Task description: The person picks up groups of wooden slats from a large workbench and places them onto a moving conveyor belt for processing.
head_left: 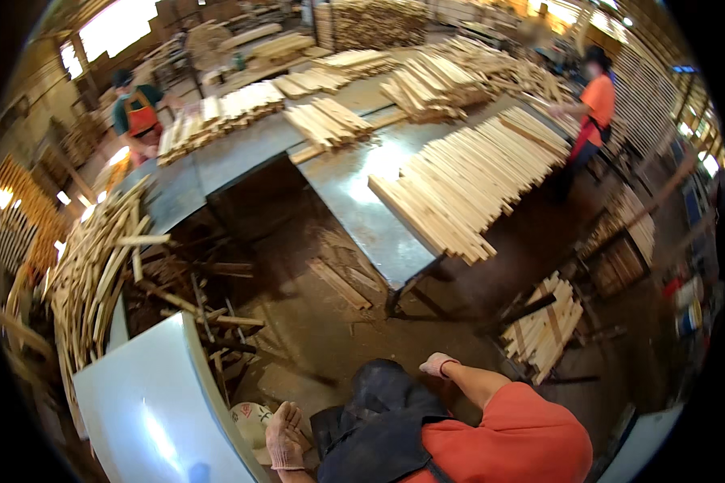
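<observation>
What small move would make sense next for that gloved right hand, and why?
Perhaps reach the right hand toward the wooden strips on the metal table: no wood shows in that hand, and the strips' nearer ends appear to jut past the edge, likely easing a grip.

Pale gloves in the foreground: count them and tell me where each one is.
2: one on the left hand, to the right of the blue-grey panel; the other on the right hand, nearer the picture's middle. Others could be hidden behind the panel.
</observation>
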Available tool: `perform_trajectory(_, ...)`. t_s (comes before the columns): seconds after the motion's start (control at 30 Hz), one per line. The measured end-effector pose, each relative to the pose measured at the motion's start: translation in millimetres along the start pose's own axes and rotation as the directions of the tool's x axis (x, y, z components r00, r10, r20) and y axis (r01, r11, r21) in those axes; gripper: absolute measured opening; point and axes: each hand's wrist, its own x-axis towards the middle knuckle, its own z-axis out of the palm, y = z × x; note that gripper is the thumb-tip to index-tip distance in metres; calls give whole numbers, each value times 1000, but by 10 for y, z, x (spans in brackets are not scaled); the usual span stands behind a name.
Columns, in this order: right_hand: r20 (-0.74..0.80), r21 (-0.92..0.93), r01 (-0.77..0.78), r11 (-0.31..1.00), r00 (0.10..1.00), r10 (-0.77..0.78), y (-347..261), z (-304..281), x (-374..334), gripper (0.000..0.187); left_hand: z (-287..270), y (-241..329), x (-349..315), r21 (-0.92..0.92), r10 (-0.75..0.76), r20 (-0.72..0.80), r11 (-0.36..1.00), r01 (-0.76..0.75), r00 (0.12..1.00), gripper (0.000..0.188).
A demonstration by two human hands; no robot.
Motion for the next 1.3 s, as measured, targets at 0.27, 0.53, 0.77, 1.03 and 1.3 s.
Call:
perform_trajectory(0.27, 120, 421, -306, 854, 952, 282, 535, 228, -452, 50, 1447, 514, 1079, 395, -175, 3, 905, 160, 985, 35)
perform_trajectory(0.53, -161, 289, -67, 955, 980, 118, 372, -835, -130, 34, 2522, 405, 2684, 702, -190, 463, 674, -228, 866, 24)
perform_trajectory(0.77, -569, 614, 46, 788, 718, 402, 795, -2252, 379, 48, 3340, 120, 3603, 836, -354, 456, 485, -257, 816, 39)
perform_trajectory(1.03, -592, 765, 198, 613, 592, 547, 1681, -3712, 1324, 45, 4076, -443, 3758, 903, -428, 184, 429, 20, 885, 30)
perform_trajectory(1.3, -761, 640, 214, 738, 308, 571, 2356, -5218, 1872, 87, 4638, -1619, 3620, 866, -355, 141, 497, 59, 924, 16)
